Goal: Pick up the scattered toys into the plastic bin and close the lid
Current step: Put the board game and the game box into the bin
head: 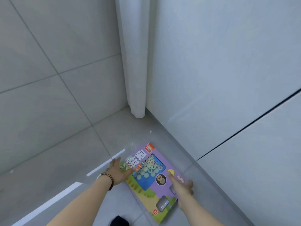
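The left hand lies flat, fingers spread, on top of the clear plastic bin. The right hand stretches one finger over it, the rest blurred at the edge, so I cannot tell its grip. A purple toy box shows inside the bin, which sits on the floor beside the wall.

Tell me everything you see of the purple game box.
The game box is flat, seemingly purple cardboard, with a blue window showing pale round pieces and printed characters. It lies slanted near the white wall. The left hand is at its left edge, the right hand over its right side. Clear plastic seems to cover it.
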A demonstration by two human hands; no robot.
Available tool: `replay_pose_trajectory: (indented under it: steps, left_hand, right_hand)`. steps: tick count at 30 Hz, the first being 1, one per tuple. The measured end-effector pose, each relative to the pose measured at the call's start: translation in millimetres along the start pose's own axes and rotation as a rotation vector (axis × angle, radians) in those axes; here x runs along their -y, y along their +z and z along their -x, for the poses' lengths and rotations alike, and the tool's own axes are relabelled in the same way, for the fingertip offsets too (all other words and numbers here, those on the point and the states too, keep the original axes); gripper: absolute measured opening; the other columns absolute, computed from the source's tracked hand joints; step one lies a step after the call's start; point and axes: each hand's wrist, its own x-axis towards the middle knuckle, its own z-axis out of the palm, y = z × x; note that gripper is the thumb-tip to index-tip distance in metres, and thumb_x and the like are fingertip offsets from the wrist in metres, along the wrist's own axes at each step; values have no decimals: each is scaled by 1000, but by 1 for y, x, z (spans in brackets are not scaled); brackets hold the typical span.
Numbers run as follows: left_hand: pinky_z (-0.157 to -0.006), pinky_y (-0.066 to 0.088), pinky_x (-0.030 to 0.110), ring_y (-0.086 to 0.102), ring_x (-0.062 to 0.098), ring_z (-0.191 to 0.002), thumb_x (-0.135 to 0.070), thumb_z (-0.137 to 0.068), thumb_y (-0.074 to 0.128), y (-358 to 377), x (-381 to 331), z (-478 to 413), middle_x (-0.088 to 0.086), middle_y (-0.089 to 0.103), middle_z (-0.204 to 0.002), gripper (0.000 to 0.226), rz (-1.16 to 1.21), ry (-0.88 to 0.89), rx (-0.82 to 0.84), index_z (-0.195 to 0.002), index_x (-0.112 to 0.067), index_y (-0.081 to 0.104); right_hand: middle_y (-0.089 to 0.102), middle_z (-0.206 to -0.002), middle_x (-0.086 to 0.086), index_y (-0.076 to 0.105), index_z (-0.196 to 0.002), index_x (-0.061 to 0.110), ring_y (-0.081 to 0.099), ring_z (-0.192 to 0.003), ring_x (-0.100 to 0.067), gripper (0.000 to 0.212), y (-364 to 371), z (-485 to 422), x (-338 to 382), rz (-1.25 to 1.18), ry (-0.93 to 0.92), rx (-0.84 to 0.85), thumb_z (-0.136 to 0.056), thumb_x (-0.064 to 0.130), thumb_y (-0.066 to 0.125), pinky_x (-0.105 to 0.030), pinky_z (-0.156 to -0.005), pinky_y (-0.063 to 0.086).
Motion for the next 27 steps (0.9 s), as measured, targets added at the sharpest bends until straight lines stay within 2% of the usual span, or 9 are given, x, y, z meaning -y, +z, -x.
replay_pose_trajectory:
  steps: [3, 6, 9, 11, 13, 16, 19, 21, 27]
  left_hand:
    - [-117, 21, 38, 18, 27, -143, -80, -68, 49, -1, 5, -9, 4, 13, -157, 108, -20, -17, -72, -150, -21, 10]
    - [-115, 26, 37, 28, 26, -140, -83, -63, 51, -1, 19, -28, 5, 24, -155, 113, 95, -53, -70, -149, -18, 16]
    - [-99, 48, 41, 57, 24, -114, -92, -49, 53, 15, 48, -73, 7, 59, -128, 106, 291, -95, -94, -127, -21, 49]
    - [-86, 50, 34, 61, 28, -101, -78, -62, 60, 7, 37, -56, 14, 62, -117, 83, 414, -130, -116, -113, -13, 50]
    - [-80, 41, 29, 56, 29, -101, -55, -81, 60, -5, 25, -35, 19, 56, -120, 65, 506, -159, -143, -116, -3, 40]
    - [-79, 42, 33, 57, 31, -98, -61, -82, 54, -23, 37, -22, 21, 58, -111, 82, 541, -208, -182, -121, 10, 40]
    - [-69, 50, 33, 59, 33, -97, -68, -75, 55, -53, 54, 3, 22, 58, -114, 77, 610, -198, -256, -102, 3, 47]
    - [-59, 52, 30, 63, 24, -82, -63, -81, 53, -77, 60, 29, 13, 65, -97, 63, 685, -160, -307, -100, -4, 56]
    - [-56, 45, 25, 59, 16, -67, -56, -87, 49, -168, 87, 138, 0, 63, -72, 42, 775, -40, -516, -77, -17, 61]
  right_hand:
    - [57, -125, -6, 43, -124, 13, 60, -93, -14, 56, 12, -15, 15, -64, -222, 105, -78, 10, 75, -21, -72, 45]
    - [60, -107, -5, 58, -99, 13, 59, -83, -12, 29, 25, -31, 12, -25, -200, 126, -78, 24, 75, -22, -65, 45]
    - [54, -121, -8, 64, -102, 21, 60, -99, -23, 41, 41, -33, 4, 72, -193, 64, -67, 37, 81, -36, -82, 53]
    - [49, -123, -6, 57, -115, 21, 57, -105, -25, 56, 49, -26, 6, 55, -209, 14, -67, 33, 82, -40, -91, 50]
    - [57, -109, 1, 48, -118, 21, 60, -90, -17, 54, 55, -13, 13, -72, -232, 60, -73, 20, 79, -32, -78, 51]
    - [59, -89, 13, 42, -116, 22, 59, -74, -4, 49, 64, 12, 28, -91, -319, 173, -79, 11, 73, -23, -60, 47]
    - [64, -93, 8, 42, -116, 25, 63, -75, -12, 53, 78, 43, 47, -68, -397, 249, -78, 9, 74, -37, -72, 55]
    - [66, -94, 8, 41, -118, 26, 65, -80, -14, 56, 89, 69, 61, -50, -444, 322, -77, 9, 75, -41, -79, 55]
    - [66, -98, 3, 41, -125, 27, 66, -94, -19, 60, 130, 183, 101, 17, -612, 559, -78, 13, 75, -27, -68, 55]
